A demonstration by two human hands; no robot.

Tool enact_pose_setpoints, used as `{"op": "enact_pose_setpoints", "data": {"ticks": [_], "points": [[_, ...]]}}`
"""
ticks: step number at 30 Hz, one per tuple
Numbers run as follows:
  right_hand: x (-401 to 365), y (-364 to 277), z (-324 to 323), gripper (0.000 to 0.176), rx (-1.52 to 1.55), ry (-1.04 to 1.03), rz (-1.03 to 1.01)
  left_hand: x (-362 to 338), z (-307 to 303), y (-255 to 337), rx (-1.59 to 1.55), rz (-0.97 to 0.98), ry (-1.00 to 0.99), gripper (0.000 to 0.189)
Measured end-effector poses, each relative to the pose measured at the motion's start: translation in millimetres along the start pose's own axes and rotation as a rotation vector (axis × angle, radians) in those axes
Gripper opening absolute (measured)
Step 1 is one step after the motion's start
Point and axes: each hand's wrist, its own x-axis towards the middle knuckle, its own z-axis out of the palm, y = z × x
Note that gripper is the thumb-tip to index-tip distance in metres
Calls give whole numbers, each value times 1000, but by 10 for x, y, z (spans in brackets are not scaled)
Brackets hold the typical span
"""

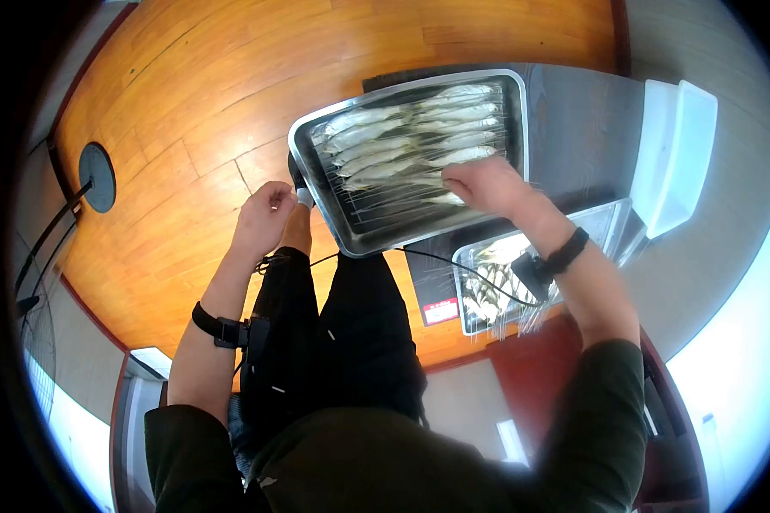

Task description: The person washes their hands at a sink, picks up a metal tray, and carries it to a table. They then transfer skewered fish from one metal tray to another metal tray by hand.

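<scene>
A deep metal tray point(369, 242) holds two rows of small silvery fish point(372, 135), laid side by side on a wire rack point(376, 209). Thin sticks or wires show at the right ends of the fish. My right hand point(492, 186) is over the tray's right side, fingers pinched together close to the lower fish. What lies in that pinch is hidden. To the left of the tray, apart from it, my left hand point(263, 218) has its fingers curled in. I cannot make out anything in them.
A second tray point(463, 299) of smaller skewered fish point(488, 299) sits to the lower right, sticks poking over its edge. Beyond the dark table point(586, 128) is a white plastic bin point(689, 158). A black cable point(479, 272) runs between my wrists. A round stand base point(98, 178) is on the floor.
</scene>
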Motion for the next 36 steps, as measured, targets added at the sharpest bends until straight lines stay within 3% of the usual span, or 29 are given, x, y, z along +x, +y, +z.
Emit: {"op": "enact_pose_setpoints", "data": {"ticks": [6,19,22,24,25,27,29,31,33,36], "points": [[145,-64,141,22,-51,-158,-8,32,42,-84,-32,46,14,26],[355,35,425,26,-57,-155,10,40,5,-105,-14,-21,-19,31],[273,-41,429,24,-108,-86,34,31,24,-88,-10,13,-6,30],[162,-68,494,19,16,430,-98,-4,-10,2,12,-3,11,30],[62,-100,457,19,10,434,-82,-4,-27,22,13,9,-1,30],[-281,-132,329,18,150,787,222,38,-47,9,49,21,9,29],[-804,73,496,16,632,1005,768,102,-35,-103,-14,23,-9,29],[-1406,307,764,19,595,1245,1039,100,-32,-54,0,28,-22,29],[-1995,369,1122,25,946,1135,1331,91,3,10,-10,37,-47,29],[-2242,266,2028,41,886,826,1556,89,50,150,2,28,-91,29]]}}
